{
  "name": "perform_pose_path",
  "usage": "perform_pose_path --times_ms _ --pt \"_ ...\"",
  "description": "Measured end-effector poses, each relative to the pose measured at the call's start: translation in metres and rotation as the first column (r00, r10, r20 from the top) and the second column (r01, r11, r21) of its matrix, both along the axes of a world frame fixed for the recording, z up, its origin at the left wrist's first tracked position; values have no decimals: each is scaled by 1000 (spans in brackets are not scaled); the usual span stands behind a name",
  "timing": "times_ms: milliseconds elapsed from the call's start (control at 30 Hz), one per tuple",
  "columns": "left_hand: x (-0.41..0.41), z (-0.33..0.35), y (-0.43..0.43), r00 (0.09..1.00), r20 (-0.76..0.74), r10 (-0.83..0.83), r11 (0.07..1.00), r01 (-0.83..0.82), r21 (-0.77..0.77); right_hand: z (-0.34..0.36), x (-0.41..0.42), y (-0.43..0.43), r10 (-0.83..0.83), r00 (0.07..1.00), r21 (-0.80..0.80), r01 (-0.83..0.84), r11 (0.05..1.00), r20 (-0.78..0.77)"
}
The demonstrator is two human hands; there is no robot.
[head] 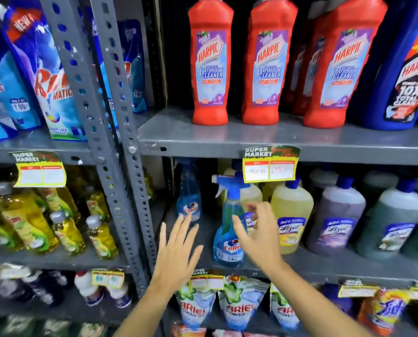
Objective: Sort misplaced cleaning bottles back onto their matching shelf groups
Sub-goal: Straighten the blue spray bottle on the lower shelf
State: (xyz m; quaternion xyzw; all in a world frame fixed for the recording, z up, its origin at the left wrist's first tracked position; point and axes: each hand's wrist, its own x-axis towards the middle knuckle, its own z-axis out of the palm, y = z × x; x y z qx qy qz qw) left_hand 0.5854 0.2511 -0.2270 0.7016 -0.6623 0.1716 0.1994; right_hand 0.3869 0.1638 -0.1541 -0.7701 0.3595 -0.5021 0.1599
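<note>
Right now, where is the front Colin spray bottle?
In the head view, the front Colin spray bottle stands at the middle shelf's front edge, between the open left hand and right hand, left of the yellow Lizol bottle.

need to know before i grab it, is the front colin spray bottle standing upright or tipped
Upright. The front Colin spray bottle stands on its base on the shelf, trigger head on top.

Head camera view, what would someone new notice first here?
Probably the three red Harpic bottles lined up on the top shelf. Next, both open hands on the middle shelf, the left hand and right hand, either side of the front blue Colin spray bottle, neither gripping it.
</note>
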Motion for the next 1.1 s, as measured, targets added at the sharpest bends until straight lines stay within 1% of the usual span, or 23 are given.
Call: perform_pose_path --times_ms 33,67,133,167,233,300,400,567,667,933,1100 --pt "0 -19 2 1000 -14 13 996 -12 87 -10 -1 -5 -42 998 100 45 994 -38" --pt "0 -36 4 999 -21 24 985 -20 171 -18 -1 -7 -49 995 201 66 977 -89" --pt "4 -69 9 999 -22 33 950 -25 312 -33 -1 -11 6 987 392 57 918 -158" --pt "7 -81 11 999 -16 30 934 -22 356 -40 0 -14 28 984 465 58 884 -176" --pt "13 -97 15 1000 -1 9 922 -8 388 -52 1 -20 41 977 536 80 840 -210" --pt "15 -105 15 1000 1 -13 927 12 374 -61 3 -24 63 975 566 71 822 -214" --pt "17 -107 13 1000 -21 -10 937 17 348 -65 7 -20 55 987 598 49 800 -154" --pt "16 -112 14 999 -46 -14 941 29 337 -68 18 -14 59 979 554 60 830 -193" --pt "15 -112 13 999 -48 -14 942 30 335 -67 29 -12 66 979 551 54 833 -195" --pt "18 -111 14 992 -105 -66 954 94 283 -69 72 -17 96 972 518 28 855 -212" --pt "18 -110 15 998 -54 -44 942 59 330 -66 98 -30 129 967 540 10 841 -219"
